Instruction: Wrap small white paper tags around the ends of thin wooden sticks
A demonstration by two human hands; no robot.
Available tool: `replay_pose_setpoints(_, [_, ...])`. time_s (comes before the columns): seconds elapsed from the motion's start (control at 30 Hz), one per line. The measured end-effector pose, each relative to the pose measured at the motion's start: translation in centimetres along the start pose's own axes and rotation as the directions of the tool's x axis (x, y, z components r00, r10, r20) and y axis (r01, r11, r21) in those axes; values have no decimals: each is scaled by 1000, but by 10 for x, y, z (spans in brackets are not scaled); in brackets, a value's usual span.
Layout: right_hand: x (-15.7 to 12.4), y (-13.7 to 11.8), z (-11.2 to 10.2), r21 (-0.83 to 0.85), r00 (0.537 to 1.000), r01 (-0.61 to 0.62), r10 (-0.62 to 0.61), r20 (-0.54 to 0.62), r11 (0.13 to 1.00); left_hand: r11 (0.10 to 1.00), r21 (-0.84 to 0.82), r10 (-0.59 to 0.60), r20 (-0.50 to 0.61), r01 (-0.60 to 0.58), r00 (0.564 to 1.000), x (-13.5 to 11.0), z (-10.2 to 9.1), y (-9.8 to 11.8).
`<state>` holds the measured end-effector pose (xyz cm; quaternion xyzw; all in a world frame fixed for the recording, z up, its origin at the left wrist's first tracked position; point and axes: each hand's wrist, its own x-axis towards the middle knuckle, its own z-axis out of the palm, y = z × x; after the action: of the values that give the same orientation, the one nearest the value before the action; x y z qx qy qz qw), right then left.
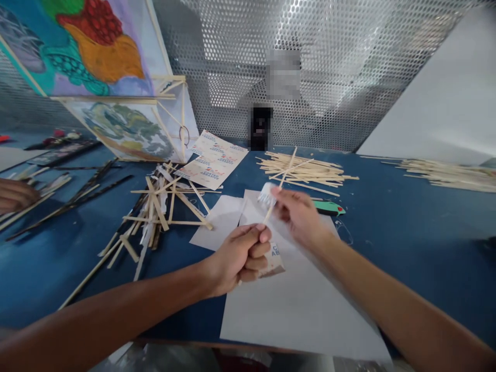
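Note:
My left hand [248,253] is closed in a fist round the lower end of a thin wooden stick [288,168], which points up and away. Higher on that stick, my right hand [296,212] pinches a small folded piece of sandpaper [266,193] against it, pale printed back outward. The right fingers are slightly blurred. Just below my left fist, another printed sandpaper piece [276,262] shows partly; whether the fist touches it I cannot tell. Under both hands lie white paper sheets [294,310] on the blue table [170,305].
A pile of thin sticks [306,170] lies beyond my hands, a green cutter [327,207] to the right. Left are jumbled sticks [155,212], larger sandpaper sheets [213,160] and a framed painting [96,46]. Another person's hand [17,196] is at far left. Perforated metal [232,62] stands behind.

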<state>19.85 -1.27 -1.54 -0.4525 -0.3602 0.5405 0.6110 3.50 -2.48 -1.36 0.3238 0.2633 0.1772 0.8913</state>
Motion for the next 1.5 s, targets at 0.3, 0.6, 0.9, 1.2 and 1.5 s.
replay_pose_setpoints(0.3, [5,-1,-7,60,999,41,-40,-21,997,996,-57,-64,88,69,994,0,-4,3])
replay_pose_setpoints(0.6, [10,-5,-13,135,998,51,-48,-29,990,966,-157,-166,244,207,956,-2,-13,10])
replay_pose_setpoints(0.9, [-14,9,0,-18,997,4,-2,79,1000,970,-165,-146,203,181,968,-5,-9,8])
replay_pose_setpoints(1.2, [2,-8,-15,38,985,138,-133,-108,990,983,85,-172,79,166,982,-7,0,-4])
replay_pose_setpoints(1.5, [-14,0,-4,9,998,53,-53,23,999,980,63,-192,77,187,978,-7,-2,-1])
